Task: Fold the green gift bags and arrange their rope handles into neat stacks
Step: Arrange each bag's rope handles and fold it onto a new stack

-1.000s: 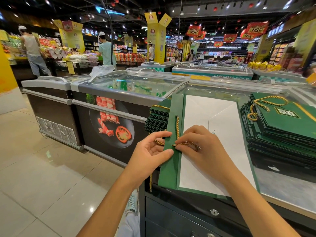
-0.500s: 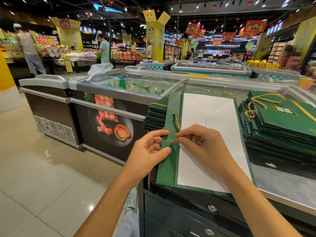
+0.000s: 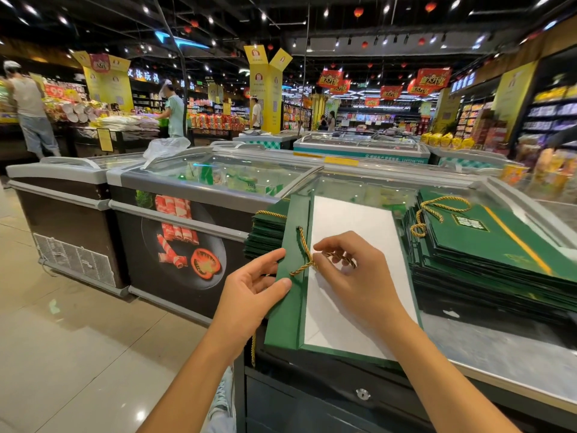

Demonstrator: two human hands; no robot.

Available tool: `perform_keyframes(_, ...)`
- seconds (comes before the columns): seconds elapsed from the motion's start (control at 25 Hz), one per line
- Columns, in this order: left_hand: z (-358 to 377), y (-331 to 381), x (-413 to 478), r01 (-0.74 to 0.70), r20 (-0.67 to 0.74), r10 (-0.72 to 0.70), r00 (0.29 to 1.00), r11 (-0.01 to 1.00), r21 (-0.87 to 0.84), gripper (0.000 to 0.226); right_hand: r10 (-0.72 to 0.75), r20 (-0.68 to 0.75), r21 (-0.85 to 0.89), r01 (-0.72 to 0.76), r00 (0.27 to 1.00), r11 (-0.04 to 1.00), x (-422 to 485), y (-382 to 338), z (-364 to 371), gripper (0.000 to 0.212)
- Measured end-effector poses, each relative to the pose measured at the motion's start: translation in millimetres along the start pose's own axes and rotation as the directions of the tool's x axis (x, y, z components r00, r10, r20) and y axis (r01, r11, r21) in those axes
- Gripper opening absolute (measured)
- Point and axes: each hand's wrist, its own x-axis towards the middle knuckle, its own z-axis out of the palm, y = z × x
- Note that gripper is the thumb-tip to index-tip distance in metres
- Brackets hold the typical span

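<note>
Green bag [image 3: 288,310] lies flat on desk [image 3: 499,354]; left hand [image 3: 249,292] grips its edge, right hand [image 3: 352,276] pinches gold rope handle [image 3: 303,242]. I judge mid-task: right stack [image 3: 499,254] folded, this handle untidied.

Supermarket sales floor: glass-lidded chest freezers [image 3: 218,179] stand in rows, stocked shelves [image 3: 551,114] line the aisles, red promotional banners [image 3: 432,79] hang overhead, and shoppers [image 3: 31,110] browse displays.
</note>
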Motion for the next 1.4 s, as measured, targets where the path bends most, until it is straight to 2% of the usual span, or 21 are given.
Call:
perform_keyframes(0.12, 11, 17, 1, -0.071, 0.008, 0.072, 0.997, 0.995, -0.067, 0.046, -0.077, 0.002, -0.114, 0.076, 0.997, 0.991, 6, -18, -13, 0.014)
perform_keyframes(0.2, 20, 32, 0, -0.143, 0.010, 0.144, 0.989, 0.986, -0.087, 0.046, -0.078, -0.024, -0.149, 0.074, 0.997, 0.986, 8, -28, -24, 0.012)
perform_keyframes(0.28, 27, 46, 1, -0.204, -0.042, 0.201, 0.979, 0.973, -0.103, 0.050, -0.064, -0.076, -0.189, 0.049, 0.995, 0.981, 9, -36, -36, 0.021)
perform_keyframes(0.32, 31, 54, 1, -0.223, -0.079, 0.213, 0.974, 0.966, -0.132, 0.051, -0.011, -0.101, -0.170, -0.007, 0.995, 0.985, 11, -41, -42, 0.027)
perform_keyframes(0.4, 40, 69, 0, -0.250, -0.083, 0.238, 0.968, 0.945, -0.212, 0.055, 0.161, -0.095, -0.056, -0.167, 0.982, 0.984, 13, -53, -53, 0.038)
perform_keyframes(0.48, 52, 81, -2, -0.254, -0.039, 0.252, 0.967, 0.933, -0.254, 0.060, 0.275, -0.002, 0.095, -0.274, 0.961, 0.957, 14, -66, -61, 0.044)
perform_keyframes(0.56, 63, 87, -3, -0.277, -0.006, 0.284, 0.959, 0.929, -0.244, 0.063, 0.290, 0.075, 0.257, -0.299, 0.954, 0.919, 10, -77, -63, 0.049)
perform_keyframes(0.72, 81, 91, -6, -0.304, 0.119, 0.343, 0.932, 0.915, -0.264, 0.059, 0.290, 0.110, 0.483, -0.306, 0.951, 0.820, -2, -92, -68, 0.058)
perform_keyframes(0.84, 91, 87, -8, -0.285, 0.219, 0.341, 0.914, 0.925, -0.252, 0.046, 0.358, 0.128, 0.655, -0.350, 0.925, 0.670, -9, -95, -76, 0.039)
perform_keyframes(0.92, 93, 81, -4, -0.237, 0.230, 0.300, 0.926, 0.935, -0.264, 0.046, 0.400, 0.092, 0.673, -0.353, 0.912, 0.650, -11, -88, -85, 0.040)
perform_keyframes(1.0, 90, 73, -1, -0.215, 0.197, 0.254, 0.947, 0.956, -0.200, 0.043, 0.459, 0.045, 0.694, -0.358, 0.887, 0.624, -13, -75, -93, 0.043)
perform_keyframes(1.08, 80, 59, 5, -0.237, 0.071, 0.230, 0.971, 0.966, 0.107, 0.041, 0.510, 0.003, 0.707, -0.363, 0.860, 0.607, -17, -61, -100, 0.046)
perform_keyframes(1.16, 68, 50, 11, -0.144, -0.019, 0.168, 0.986, 0.891, 0.431, 0.039, 0.533, -0.028, 0.714, -0.356, 0.846, 0.602, -20, -48, -106, 0.048)
perform_keyframes(1.2, 62, 47, 12, -0.067, -0.028, 0.092, 0.995, 0.872, 0.484, 0.040, 0.541, -0.038, 0.721, -0.352, 0.840, 0.597, -21, -43, -109, 0.048)
perform_keyframes(1.28, 58, 45, 13, 0.045, -0.006, -0.048, 0.999, 0.902, 0.430, 0.043, 0.552, -0.062, 0.729, -0.340, 0.831, 0.594, -23, -34, -115, 0.048)
perform_keyframes(1.4, 64, 52, 15, 0.024, 0.043, -0.039, 0.998, 0.948, 0.319, 0.041, 0.555, -0.107, 0.730, -0.314, 0.825, 0.607, -19, -24, -126, 0.043)
